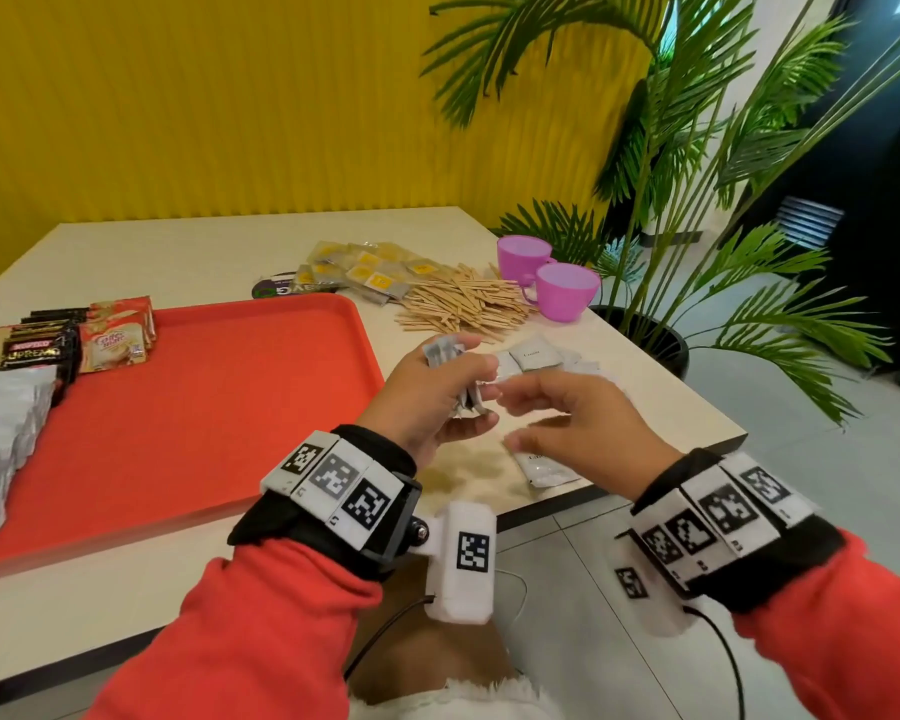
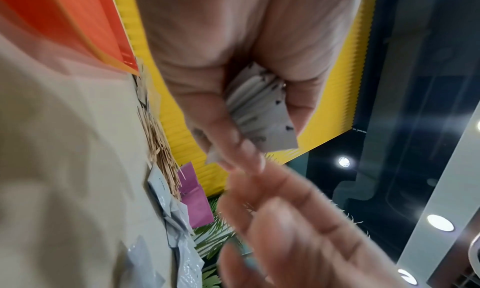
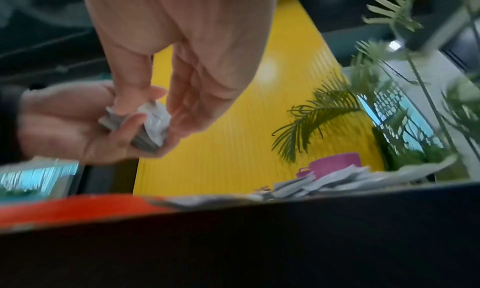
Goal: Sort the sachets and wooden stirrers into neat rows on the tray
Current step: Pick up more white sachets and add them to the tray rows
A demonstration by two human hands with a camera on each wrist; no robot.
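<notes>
My left hand [image 1: 463, 376] grips a stack of white sachets [image 1: 440, 350] above the table, just right of the orange tray [image 1: 204, 407]; the left wrist view shows the fanned stack [image 2: 259, 115] in the curled fingers. My right hand [image 1: 500, 413] hovers beside it with loosely curved fingers, holding nothing I can see. In the right wrist view its thumb and fingertips touch the stack [image 3: 153, 123]. Loose white sachets [image 1: 533, 356] lie on the table behind the hands, one [image 1: 546, 472] under my right hand. The wooden stirrers [image 1: 463, 304] lie in a heap beyond them.
On the tray's left side stand rows of white sachets [image 1: 6, 423], dark sachets [image 1: 37, 345] and red-cream sachets [image 1: 118, 335]. Yellow sachets [image 1: 370, 270] are piled behind the stirrers. Two pink cups [image 1: 562, 293] sit near the table's right edge, by a potted palm [image 1: 697, 174].
</notes>
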